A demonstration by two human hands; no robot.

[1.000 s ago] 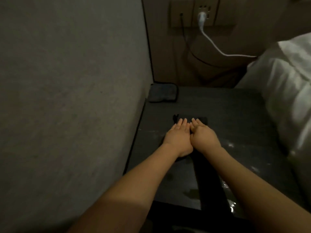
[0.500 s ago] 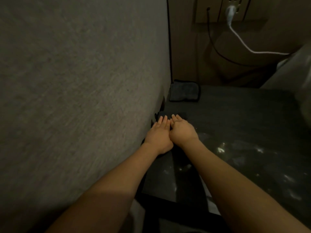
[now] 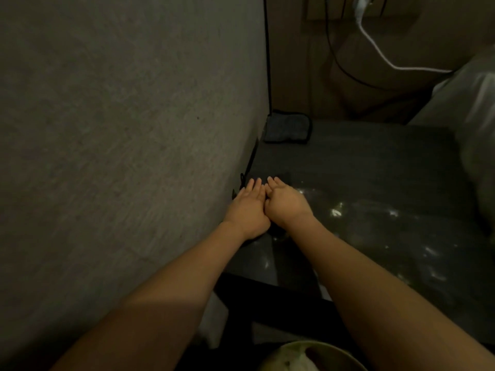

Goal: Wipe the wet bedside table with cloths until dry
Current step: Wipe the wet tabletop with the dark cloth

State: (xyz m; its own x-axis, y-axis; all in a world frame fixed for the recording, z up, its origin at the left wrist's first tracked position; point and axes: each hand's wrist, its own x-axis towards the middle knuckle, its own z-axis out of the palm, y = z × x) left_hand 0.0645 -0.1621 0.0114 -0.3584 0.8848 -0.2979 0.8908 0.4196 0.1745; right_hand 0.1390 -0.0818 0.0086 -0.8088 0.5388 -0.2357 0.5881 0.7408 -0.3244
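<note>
Pressing: left hand [image 3: 249,210] and right hand [image 3: 285,203] side by side, palms down, on a dark cloth [image 3: 281,176] that lies on the dark matte bedside table [image 3: 375,170]
Left hand fingers: straight and flat, released, pressing down; not curled round anything
Right hand fingers: mostly straight, tips on the dark cloth; whether any fold of it is pinched cannot be told
Dark cloth: mostly hidden under both hands, only a far edge shows; at the table's left edge, just beside the grey textured wall [image 3: 120,143]
Grey-blue folded cloth with dark border [image 3: 288,127]: far left corner of the table, against the wall, apart from the hands
Table surface: wet glints and droplets [image 3: 337,211] right of the hands and toward the near right part
White cable [image 3: 380,53]: hangs from a wall socket behind the table
White bedding [image 3: 471,103]: right of the table
</note>
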